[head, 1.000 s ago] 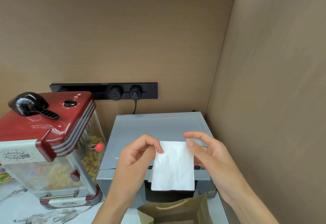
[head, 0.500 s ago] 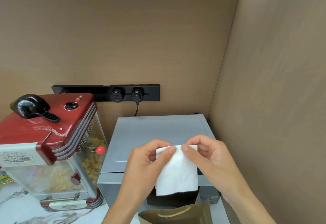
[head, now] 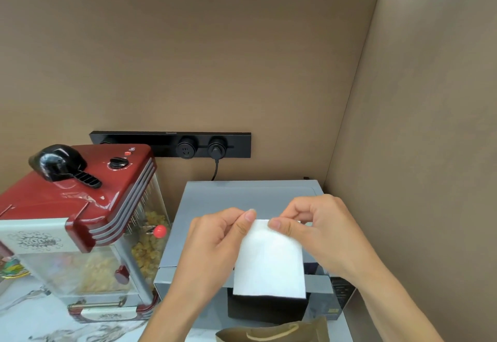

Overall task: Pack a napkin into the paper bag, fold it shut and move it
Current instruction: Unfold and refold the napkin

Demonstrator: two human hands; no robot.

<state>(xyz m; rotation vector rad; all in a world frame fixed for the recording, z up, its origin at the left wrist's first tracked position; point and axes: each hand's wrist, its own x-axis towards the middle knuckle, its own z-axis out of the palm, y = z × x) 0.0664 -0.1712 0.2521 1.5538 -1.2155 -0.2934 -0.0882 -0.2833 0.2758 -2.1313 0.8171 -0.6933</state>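
A white napkin (head: 269,263) hangs in the air in front of the grey microwave. My left hand (head: 215,245) pinches its top left corner between thumb and forefinger. My right hand (head: 317,231) pinches the top right corner the same way, and the two thumbs sit close together. Below the napkin, at the bottom edge of the view, stands the brown paper bag (head: 274,331) with its top open and a cord handle showing. Only the bag's upper rim is in view.
A grey microwave (head: 242,196) stands against the right wall corner. A red popcorn machine (head: 80,207) full of popcorn stands to its left on the marble counter (head: 35,325). A black socket strip (head: 169,144) runs along the brown back wall.
Both hands have drawn together at the napkin's top edge, narrowing it. The view has tilted up slightly, so less of the bag shows.
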